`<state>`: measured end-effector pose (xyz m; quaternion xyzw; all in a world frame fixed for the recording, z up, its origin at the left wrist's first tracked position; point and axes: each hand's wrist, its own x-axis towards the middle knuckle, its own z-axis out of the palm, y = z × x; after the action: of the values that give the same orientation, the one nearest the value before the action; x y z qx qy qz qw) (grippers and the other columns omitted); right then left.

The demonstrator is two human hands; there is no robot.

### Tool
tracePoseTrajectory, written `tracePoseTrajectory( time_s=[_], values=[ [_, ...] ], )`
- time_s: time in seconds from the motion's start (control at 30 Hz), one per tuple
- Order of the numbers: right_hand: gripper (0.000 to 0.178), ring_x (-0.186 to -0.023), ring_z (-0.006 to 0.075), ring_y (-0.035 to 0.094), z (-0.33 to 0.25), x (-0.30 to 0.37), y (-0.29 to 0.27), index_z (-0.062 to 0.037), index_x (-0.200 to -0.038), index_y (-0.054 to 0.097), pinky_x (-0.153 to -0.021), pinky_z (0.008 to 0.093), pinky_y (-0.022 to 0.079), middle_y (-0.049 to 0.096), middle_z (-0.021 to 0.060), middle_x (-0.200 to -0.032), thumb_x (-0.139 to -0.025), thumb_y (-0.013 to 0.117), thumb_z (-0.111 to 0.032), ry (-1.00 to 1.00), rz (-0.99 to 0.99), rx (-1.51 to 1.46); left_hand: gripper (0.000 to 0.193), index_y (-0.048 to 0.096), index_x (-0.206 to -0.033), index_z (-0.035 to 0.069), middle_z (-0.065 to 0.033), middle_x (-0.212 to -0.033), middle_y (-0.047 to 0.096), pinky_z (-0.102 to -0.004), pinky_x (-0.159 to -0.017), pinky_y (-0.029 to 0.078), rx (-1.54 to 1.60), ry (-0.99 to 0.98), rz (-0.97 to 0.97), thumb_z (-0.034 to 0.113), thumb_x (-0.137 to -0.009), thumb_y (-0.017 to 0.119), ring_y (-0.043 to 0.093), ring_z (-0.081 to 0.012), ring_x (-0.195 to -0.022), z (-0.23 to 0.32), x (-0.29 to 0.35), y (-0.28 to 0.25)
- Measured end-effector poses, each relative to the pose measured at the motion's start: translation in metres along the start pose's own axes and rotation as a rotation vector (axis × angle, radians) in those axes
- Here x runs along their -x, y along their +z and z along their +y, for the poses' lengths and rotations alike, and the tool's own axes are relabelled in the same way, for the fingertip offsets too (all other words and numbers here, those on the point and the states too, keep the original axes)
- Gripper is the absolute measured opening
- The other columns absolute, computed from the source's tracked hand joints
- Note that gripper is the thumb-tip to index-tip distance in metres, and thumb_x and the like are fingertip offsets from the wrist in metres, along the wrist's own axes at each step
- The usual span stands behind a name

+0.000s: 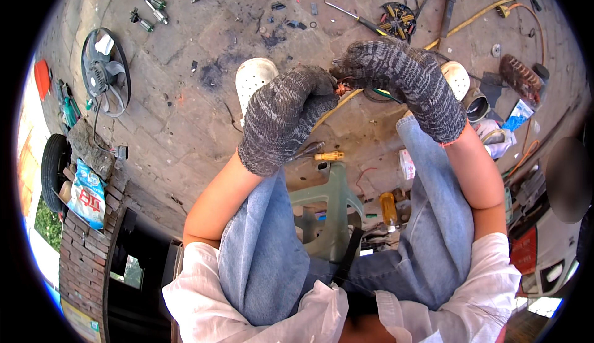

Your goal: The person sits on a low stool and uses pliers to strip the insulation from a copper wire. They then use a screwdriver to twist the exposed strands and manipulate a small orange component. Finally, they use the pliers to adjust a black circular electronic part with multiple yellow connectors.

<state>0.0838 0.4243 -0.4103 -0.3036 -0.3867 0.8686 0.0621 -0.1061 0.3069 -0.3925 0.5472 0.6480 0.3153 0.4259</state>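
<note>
Left hand (281,117) and right hand (402,83), gloved, both closed on a wire bundle (342,87). Copper ends exposed, yellow and green leads loose; work appears mid-way.

Both gloves, left (281,117) and right (405,83), are knit in mottled grey and black; the right one shows an orange cuff edge. The wire (342,87) pinched between them is coppery orange. The jeans (263,250) are faded light blue, the shirt (204,293) white. The stool (334,213) is dull green. Both shoes (255,78) are white. A cable (489,10) on the grey-brown paving (185,114) is yellow. The fan (105,70) is black, and the bag (86,194) is blue and white with red marks.
</note>
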Motion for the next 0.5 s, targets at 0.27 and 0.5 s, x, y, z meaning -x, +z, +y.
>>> tracePoseTrajectory(
  time_s=[0.27, 0.5],
  values=[
    [0.037, -0.115, 0.0234, 0.053, 0.003, -0.002, 0.012, -0.0014, -0.128, 0.047, -0.099, 0.0365, 0.043, 0.053, 0.0126, -0.127, -0.095, 0.045, -0.02, -0.01, 0.084, -0.594, 0.031, 0.063, -0.104, 0.007, -0.0096, -0.09, 0.067, -0.0304, -0.072, 0.051, -0.093, 0.006, 0.075, 0.006, -0.075, 0.072, 0.066, -0.0194, -0.083, 0.006, -0.004, 0.0],
    [0.037, -0.106, 0.0223, 0.058, -0.008, -0.013, 0.018, -0.0093, -0.123, 0.053, -0.087, 0.0368, 0.051, 0.057, 0.0134, -0.119, -0.094, 0.049, -0.032, 0.455, 0.33, -0.58, 0.021, 0.067, -0.091, 0.007, -0.0106, -0.088, 0.067, -0.0344, -0.072, 0.051, -0.212, 0.133, -0.113, 0.01, -0.072, 0.073, 0.066, -0.027, -0.08, 0.014, 0.0, -0.009]
  ],
)
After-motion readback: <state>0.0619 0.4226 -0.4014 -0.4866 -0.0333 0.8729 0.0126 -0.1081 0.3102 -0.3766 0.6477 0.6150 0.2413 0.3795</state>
